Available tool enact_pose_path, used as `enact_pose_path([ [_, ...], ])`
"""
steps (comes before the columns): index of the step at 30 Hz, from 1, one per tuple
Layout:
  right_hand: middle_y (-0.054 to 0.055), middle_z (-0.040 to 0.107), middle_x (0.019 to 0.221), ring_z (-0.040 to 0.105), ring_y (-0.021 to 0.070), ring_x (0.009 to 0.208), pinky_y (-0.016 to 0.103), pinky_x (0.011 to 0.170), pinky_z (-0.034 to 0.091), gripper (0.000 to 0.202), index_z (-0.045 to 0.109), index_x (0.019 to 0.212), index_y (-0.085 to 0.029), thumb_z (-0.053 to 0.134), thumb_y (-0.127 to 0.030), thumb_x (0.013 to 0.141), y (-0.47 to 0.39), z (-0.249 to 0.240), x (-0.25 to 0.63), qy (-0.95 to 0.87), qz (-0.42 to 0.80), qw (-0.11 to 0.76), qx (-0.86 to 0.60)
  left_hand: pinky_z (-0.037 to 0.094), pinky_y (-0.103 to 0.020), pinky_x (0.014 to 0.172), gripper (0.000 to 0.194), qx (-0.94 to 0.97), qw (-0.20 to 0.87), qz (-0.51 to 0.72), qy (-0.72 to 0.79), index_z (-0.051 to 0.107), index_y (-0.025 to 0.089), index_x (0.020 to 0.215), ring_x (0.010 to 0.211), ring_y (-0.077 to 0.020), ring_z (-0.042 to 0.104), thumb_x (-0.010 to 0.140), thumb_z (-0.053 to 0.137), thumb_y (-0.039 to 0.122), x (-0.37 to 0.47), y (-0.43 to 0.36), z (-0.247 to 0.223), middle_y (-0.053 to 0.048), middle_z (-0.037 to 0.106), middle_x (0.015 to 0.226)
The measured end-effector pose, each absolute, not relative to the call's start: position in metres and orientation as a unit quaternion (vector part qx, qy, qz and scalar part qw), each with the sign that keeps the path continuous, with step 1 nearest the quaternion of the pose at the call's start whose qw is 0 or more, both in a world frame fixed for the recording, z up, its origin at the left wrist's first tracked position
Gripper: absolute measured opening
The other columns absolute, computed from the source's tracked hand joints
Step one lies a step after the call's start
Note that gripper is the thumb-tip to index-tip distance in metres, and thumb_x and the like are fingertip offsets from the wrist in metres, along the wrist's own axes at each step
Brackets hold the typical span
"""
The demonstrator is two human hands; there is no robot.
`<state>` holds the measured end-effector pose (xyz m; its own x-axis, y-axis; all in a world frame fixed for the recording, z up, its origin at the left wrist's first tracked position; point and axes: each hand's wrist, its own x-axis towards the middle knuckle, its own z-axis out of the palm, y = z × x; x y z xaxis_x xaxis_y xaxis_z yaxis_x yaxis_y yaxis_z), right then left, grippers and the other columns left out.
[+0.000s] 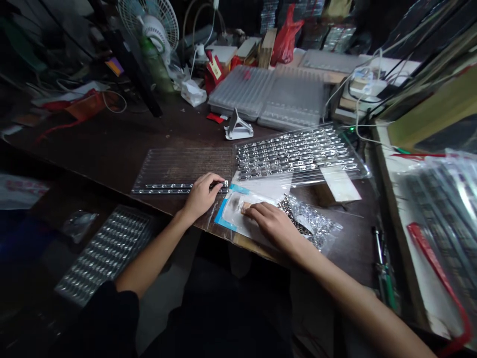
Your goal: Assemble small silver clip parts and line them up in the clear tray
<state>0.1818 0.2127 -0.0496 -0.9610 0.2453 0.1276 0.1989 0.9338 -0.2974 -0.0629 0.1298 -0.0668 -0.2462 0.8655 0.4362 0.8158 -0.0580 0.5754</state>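
Observation:
My left hand [203, 194] is closed in a pinch at the right end of a clear ribbed tray [182, 164]. A small shiny metal part [225, 184] shows at its fingertips. Similar metal parts line the tray's near grooves. My right hand [270, 221] rests with bent, closed fingers on a white pad [233, 204] edged with blue tape. Whatever its fingertips hold is too small to make out. Beside that hand lies a clear bag [316, 223] of loose small metal pieces. Behind it, a second clear tray [294, 151] carries rows of shiny metal parts.
Stacked clear trays [242, 89] and a small white stand [238, 127] are farther back. A fan [152, 25] stands at the back left. A screwdriver [382, 263] lies at the right, near a red-handled item [428, 248]. Filled trays [104, 251] sit below the table's left edge.

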Motion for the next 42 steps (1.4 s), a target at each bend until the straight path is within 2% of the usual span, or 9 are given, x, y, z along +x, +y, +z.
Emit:
enact_pose_path([
  [3,0.012,0.065,0.107,0.057,0.0235,0.097,0.038,0.085,0.051,0.028,0.063,0.118,-0.014,0.042,-0.014,0.1,0.211,-0.051,0.181,-0.986,0.115,0.068,-0.103,0.047,-0.036,0.092,0.009,0.61,0.002,0.381,0.695,0.064,0.018,0.094,0.097,-0.0201,0.064,0.093,0.055,0.02,-0.063,0.125,-0.066,-0.006,0.069,0.099],
  [7,0.011,0.066,0.105,0.058,0.021,0.094,0.034,0.083,0.049,0.024,0.064,0.115,-0.013,0.046,-0.013,0.099,0.214,-0.049,0.183,-0.979,0.156,0.075,-0.112,0.048,-0.033,0.091,0.011,0.62,0.01,0.396,0.678,0.064,0.018,0.096,0.098,-0.019,0.063,0.093,0.054,0.021,-0.053,0.127,-0.062,-0.006,0.069,0.1],
  [12,0.012,0.067,0.11,0.06,0.0214,0.098,0.032,0.085,0.048,0.021,0.068,0.108,-0.014,0.05,-0.016,0.097,0.224,-0.047,0.191,-0.958,0.215,0.119,-0.151,0.038,-0.04,0.106,0.01,0.648,-0.003,0.324,0.689,0.065,0.02,0.095,0.097,-0.0195,0.064,0.093,0.055,0.021,-0.052,0.133,-0.062,-0.003,0.071,0.1],
  [18,0.012,0.068,0.106,0.062,0.0207,0.097,0.031,0.084,0.048,0.021,0.069,0.104,-0.013,0.05,-0.019,0.097,0.231,-0.045,0.197,-0.946,0.233,0.162,-0.156,0.034,-0.043,0.108,0.011,0.633,-0.032,0.274,0.723,0.065,0.021,0.095,0.096,-0.0212,0.064,0.092,0.054,0.022,-0.063,0.133,-0.058,-0.003,0.072,0.102],
  [23,0.01,0.068,0.101,0.062,0.0221,0.091,0.032,0.079,0.047,0.019,0.07,0.105,-0.015,0.055,-0.021,0.095,0.236,-0.04,0.206,-0.955,0.198,0.108,-0.193,0.027,-0.048,0.112,0.01,0.638,-0.029,0.239,0.732,0.065,0.022,0.089,0.101,-0.0231,0.063,0.089,0.055,0.021,-0.06,0.138,-0.056,-0.003,0.071,0.104],
  [28,0.009,0.068,0.096,0.062,0.0244,0.092,0.033,0.08,0.046,0.016,0.073,0.101,-0.018,0.068,-0.023,0.087,0.24,-0.033,0.219,-0.959,0.157,0.03,-0.236,0.029,-0.05,0.109,0.008,0.623,-0.05,0.223,0.748,0.063,0.021,0.084,0.103,-0.0254,0.062,0.084,0.055,0.018,-0.069,0.132,-0.054,-0.004,0.07,0.11],
  [35,0.008,0.068,0.092,0.064,0.0212,0.086,0.03,0.073,0.043,0.015,0.071,0.092,-0.016,0.055,-0.015,0.092,0.235,-0.029,0.221,-0.958,0.145,-0.001,-0.247,0.035,-0.046,0.103,0.014,0.639,-0.063,0.229,0.732,0.062,0.022,0.094,0.1,-0.0259,0.061,0.084,0.053,0.017,-0.054,0.147,-0.037,-0.004,0.07,0.107],
  [38,0.009,0.069,0.092,0.064,0.0208,0.085,0.029,0.071,0.042,0.016,0.071,0.092,-0.015,0.055,-0.015,0.093,0.234,-0.026,0.221,-0.958,0.139,-0.008,-0.25,0.035,-0.046,0.102,0.011,0.668,-0.033,0.258,0.697,0.064,0.021,0.094,0.101,-0.0251,0.061,0.087,0.056,0.021,-0.023,0.176,-0.024,-0.003,0.07,0.105],
  [42,0.008,0.07,0.096,0.065,0.019,0.086,0.026,0.073,0.044,0.016,0.073,0.098,-0.017,0.057,-0.018,0.094,0.24,-0.027,0.223,-0.949,0.196,0.008,-0.247,0.041,-0.039,0.098,0.015,0.744,0.045,0.288,0.601,0.067,0.02,0.099,0.103,-0.0219,0.061,0.089,0.056,0.021,0.035,0.234,-0.011,-0.003,0.069,0.109],
])
